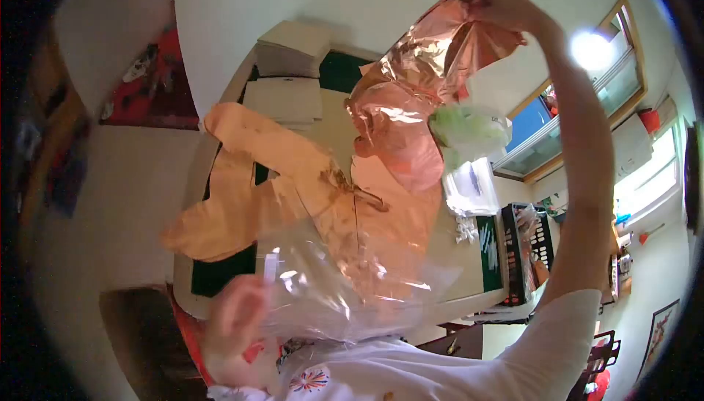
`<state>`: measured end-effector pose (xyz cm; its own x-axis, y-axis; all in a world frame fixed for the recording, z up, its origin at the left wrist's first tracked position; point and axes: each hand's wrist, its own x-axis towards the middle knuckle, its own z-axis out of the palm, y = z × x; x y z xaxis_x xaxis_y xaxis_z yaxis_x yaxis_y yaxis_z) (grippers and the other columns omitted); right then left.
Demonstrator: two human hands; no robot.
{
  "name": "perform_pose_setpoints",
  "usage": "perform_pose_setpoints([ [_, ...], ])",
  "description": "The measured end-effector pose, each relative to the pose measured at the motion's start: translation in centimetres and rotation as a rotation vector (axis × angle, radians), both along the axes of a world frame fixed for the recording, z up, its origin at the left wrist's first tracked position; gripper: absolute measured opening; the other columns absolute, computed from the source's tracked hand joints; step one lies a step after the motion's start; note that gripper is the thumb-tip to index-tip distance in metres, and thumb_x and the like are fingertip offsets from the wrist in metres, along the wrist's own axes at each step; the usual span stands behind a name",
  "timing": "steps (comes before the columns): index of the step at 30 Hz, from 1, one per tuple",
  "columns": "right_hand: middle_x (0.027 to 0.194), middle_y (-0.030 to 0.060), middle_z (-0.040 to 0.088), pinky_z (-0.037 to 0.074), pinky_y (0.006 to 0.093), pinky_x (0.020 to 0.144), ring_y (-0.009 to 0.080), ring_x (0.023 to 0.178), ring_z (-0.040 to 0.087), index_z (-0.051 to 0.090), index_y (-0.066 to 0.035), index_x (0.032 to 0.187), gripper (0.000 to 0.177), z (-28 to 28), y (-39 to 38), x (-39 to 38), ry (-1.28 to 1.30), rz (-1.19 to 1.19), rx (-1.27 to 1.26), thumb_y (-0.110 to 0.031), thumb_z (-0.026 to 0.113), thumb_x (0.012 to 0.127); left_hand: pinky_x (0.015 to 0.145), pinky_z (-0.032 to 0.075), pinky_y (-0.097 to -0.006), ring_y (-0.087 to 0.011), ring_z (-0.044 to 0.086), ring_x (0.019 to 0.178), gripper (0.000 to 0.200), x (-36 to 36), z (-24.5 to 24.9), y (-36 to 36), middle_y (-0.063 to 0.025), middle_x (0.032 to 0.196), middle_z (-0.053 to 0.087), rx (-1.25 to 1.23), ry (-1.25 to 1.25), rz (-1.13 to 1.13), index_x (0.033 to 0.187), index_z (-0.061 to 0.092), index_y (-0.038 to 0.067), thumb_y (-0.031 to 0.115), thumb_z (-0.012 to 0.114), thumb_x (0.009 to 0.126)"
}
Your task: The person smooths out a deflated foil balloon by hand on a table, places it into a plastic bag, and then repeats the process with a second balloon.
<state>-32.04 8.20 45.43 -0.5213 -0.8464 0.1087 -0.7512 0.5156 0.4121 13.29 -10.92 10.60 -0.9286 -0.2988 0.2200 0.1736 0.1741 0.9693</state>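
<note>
High at the back, my right hand (502, 6) is closed around the top of a crinkled, shiny rose-gold foil balloon (411, 86), which hangs down flat and creased toward the table. Beneath it a flat orange shape (301, 174) with rounded ends lies over the table, a bunched brownish patch near its middle. My left hand (242, 311), smeared by motion, is at the near left edge with its fingers curled at the end of a clear plastic bag (330, 284). The bag stretches across my front and overlaps the orange shape's lower part.
Stacks of white boxes (286, 71) stand at the table's back left. Right of the foil are a pale green plastic bundle (469, 133) and a clear-wrapped white pack (471, 187). A black crate (525, 254) sits at the right, and a chair (147, 342) at lower left.
</note>
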Motion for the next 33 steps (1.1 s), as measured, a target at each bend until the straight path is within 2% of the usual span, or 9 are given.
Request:
perform_pose_setpoints([
  [4, 0.084, 0.0135, 0.068, 0.053, 0.0408, 0.070, 0.0360, 0.075, 0.063, 0.066, -0.012, 0.105, 0.025, -5.4, -1.9, -8.7, 0.255, -0.014, -0.183, -0.023, 0.060, 0.084, 0.085, 0.050, -0.0363, -0.0247, 0.062, 0.095, 0.020, 1.6, -1.9, -3.8, -0.0134, 0.102, 0.063, -0.025, 0.039, 0.443, 0.102, 0.059, 0.003, 0.009, 0.063, 0.084],
  [11, 0.088, 0.0065, 0.068, 0.053, 0.0415, 0.064, 0.0266, 0.079, 0.067, 0.068, -0.018, 0.098, 0.019, -14.6, -8.7, -14.8, 0.522, -0.131, -0.171, -0.022, 0.061, 0.081, 0.087, 0.048, -0.0369, -0.0251, 0.059, 0.100, 0.025, 3.0, -4.4, -7.8, -0.0137, 0.108, 0.061, -0.128, -0.061, 0.944, 0.108, 0.058, 0.004, 0.012, 0.062, 0.085],
  [14, 0.080, 0.0051, 0.068, 0.052, 0.0392, 0.059, 0.0244, 0.072, 0.067, 0.068, -0.015, 0.089, 0.014, -29.9, -9.5, -22.7, 0.420, 0.162, -0.102, -0.019, 0.062, 0.077, 0.088, 0.048, -0.0372, -0.0252, 0.058, 0.102, 0.027, 3.8, -5.0, -8.8, -0.0138, 0.110, 0.060, -0.165, -0.092, 1.049, 0.110, 0.058, 0.004, 0.013, 0.062, 0.085],
  [15, 0.077, 0.0039, 0.067, 0.053, 0.0380, 0.059, 0.0233, 0.070, 0.067, 0.068, -0.015, 0.083, 0.009, -27.6, -11.4, -8.6, 0.404, -0.161, 0.076, -0.020, 0.062, 0.077, 0.088, 0.048, -0.0373, -0.0253, 0.058, 0.103, 0.028, 4.0, -5.1, -9.1, -0.0138, 0.111, 0.060, -0.173, -0.096, 1.076, 0.111, 0.058, 0.004, 0.014, 0.062, 0.085],
  [17, 0.076, 0.0041, 0.067, 0.053, 0.0360, 0.059, 0.0215, 0.071, 0.068, 0.068, -0.011, 0.081, 0.013, -43.6, -11.3, -15.7, 0.066, -0.066, -0.166, -0.022, 0.062, 0.078, 0.089, 0.047, -0.0375, -0.0254, 0.057, 0.104, 0.030, 4.5, -5.3, -9.5, -0.0139, 0.112, 0.059, -0.193, -0.103, 1.127, 0.113, 0.058, 0.004, 0.014, 0.061, 0.085],
  [20, 0.076, 0.0048, 0.067, 0.053, 0.0374, 0.060, 0.0228, 0.070, 0.068, 0.067, -0.009, 0.083, 0.015, -48.5, -11.1, -11.7, 0.069, 0.017, -0.067, -0.023, 0.062, 0.081, 0.090, 0.047, -0.0378, -0.0255, 0.056, 0.106, 0.032, 5.4, -5.5, -10.1, -0.0140, 0.114, 0.058, -0.221, -0.109, 1.187, 0.115, 0.057, 0.004, 0.016, 0.061, 0.085],
  [25, 0.086, 0.0083, 0.067, 0.053, 0.0391, 0.066, 0.0271, 0.079, 0.068, 0.063, -0.004, 0.099, 0.023, -42.4, -11.1, -4.7, -0.284, -0.241, 0.026, -0.019, 0.058, 0.083, 0.089, 0.046, -0.0367, -0.0247, 0.056, 0.106, 0.034, 4.4, -3.8, -9.7, -0.0126, 0.114, 0.058, -0.112, -0.052, 1.225, 0.118, 0.057, 0.004, 0.018, 0.060, 0.086],
  [29, 0.133, 0.0216, 0.049, 0.040, 0.0375, 0.100, 0.0310, 0.126, 0.047, 0.045, -0.003, 0.135, 0.063, -31.4, -7.9, 3.9, -0.612, 0.288, -0.775, -0.015, 0.069, 0.077, 0.082, 0.046, -0.0327, -0.0207, 0.059, 0.094, 0.030, 2.3, -2.6, -8.2, -0.0080, 0.106, 0.062, -0.002, -0.003, 1.037, 0.115, 0.058, 0.004, 0.019, 0.058, 0.089],
  [33, 0.145, 0.0208, 0.035, 0.032, 0.0357, 0.107, 0.0308, 0.135, 0.035, 0.040, -0.004, 0.139, 0.080, -23.9, -4.9, 14.4, -0.811, 0.702, -0.708, -0.018, 0.078, 0.071, 0.079, 0.044, -0.0303, -0.0134, 0.054, 0.089, 0.014, -3.2, 0.7, -4.2, -0.0051, 0.098, 0.060, 0.303, 0.214, 0.803, 0.090, 0.056, 0.004, 0.018, 0.058, 0.088],
])
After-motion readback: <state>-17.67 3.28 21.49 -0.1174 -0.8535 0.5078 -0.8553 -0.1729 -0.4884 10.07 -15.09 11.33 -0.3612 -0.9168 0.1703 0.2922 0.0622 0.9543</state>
